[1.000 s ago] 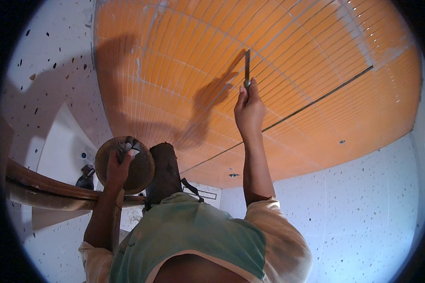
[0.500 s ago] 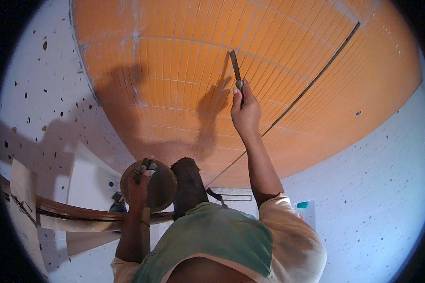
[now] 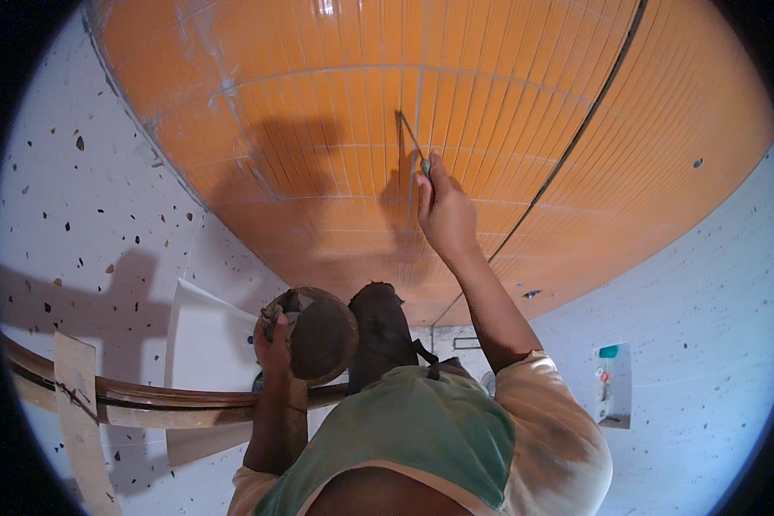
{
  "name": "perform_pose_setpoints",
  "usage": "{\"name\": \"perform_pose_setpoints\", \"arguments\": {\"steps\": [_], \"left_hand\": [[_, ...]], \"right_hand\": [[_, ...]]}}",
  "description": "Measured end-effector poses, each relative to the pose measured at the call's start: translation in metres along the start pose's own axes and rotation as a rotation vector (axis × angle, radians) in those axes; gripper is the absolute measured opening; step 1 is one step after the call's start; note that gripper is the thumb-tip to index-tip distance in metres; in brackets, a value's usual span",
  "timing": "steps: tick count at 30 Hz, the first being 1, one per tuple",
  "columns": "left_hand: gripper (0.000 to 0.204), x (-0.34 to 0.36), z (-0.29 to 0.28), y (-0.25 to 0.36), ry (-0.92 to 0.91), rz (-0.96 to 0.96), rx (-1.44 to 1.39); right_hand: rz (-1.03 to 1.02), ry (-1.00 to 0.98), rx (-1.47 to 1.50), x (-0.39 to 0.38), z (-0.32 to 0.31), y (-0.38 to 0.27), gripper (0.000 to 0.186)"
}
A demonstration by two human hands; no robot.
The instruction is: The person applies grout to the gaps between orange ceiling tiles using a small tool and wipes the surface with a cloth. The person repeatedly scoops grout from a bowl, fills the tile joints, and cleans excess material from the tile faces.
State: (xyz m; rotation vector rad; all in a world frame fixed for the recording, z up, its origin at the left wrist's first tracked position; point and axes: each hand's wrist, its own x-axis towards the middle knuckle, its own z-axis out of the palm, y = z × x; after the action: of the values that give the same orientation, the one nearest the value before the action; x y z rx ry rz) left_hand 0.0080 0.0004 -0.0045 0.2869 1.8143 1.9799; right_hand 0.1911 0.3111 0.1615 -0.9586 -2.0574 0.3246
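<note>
1. An orange tiled wall (image 3: pixel 335 120) fills the upper half of the view, its thin vertical tiles crossed by pale joint lines and 1 dark line (image 3: pixel 568 146) running diagonally at 2 o'clock.
2. White speckled terrazzo (image 3: pixel 86 206) flanks it at 9 and 4 o'clock.
3. The right hand (image 3: pixel 445 215) is clenched around a slim tool (image 3: pixel 411 138), whose tip touches a pale joint near 12 o'clock.
4. The left hand (image 3: pixel 271 344) is clamped on the rim of a round brown bowl (image 3: pixel 318 335), held low, just left of centre.
5. A curved wooden rail (image 3: pixel 146 397) crosses at 8 o'clock, with a white sheet (image 3: pixel 206 335) behind it.
6. The bowl's contents cannot be made out; a dark shape (image 3: pixel 378 331) beside it is unclear.
</note>
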Motion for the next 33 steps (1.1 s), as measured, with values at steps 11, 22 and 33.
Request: {"name": "perform_pose_setpoints", "arguments": {"steps": [11,22,33], "left_hand": [[0.029,-0.009,0.028,0.072,0.169,-0.051,-0.055],[0.032,0.006,0.022,0.044,0.152,0.052,-0.077],[0.028,0.005,0.032,0.067,0.278,-0.021,-0.092]], "right_hand": [[0.014,0.131,0.187,-0.011,0.007,-0.001,0.043],[0.107,0.060,0.030,-0.034,0.044,0.012,0.042],[0.162,0.008,0.306,-0.113,0.059,0.049,0.043]]}}
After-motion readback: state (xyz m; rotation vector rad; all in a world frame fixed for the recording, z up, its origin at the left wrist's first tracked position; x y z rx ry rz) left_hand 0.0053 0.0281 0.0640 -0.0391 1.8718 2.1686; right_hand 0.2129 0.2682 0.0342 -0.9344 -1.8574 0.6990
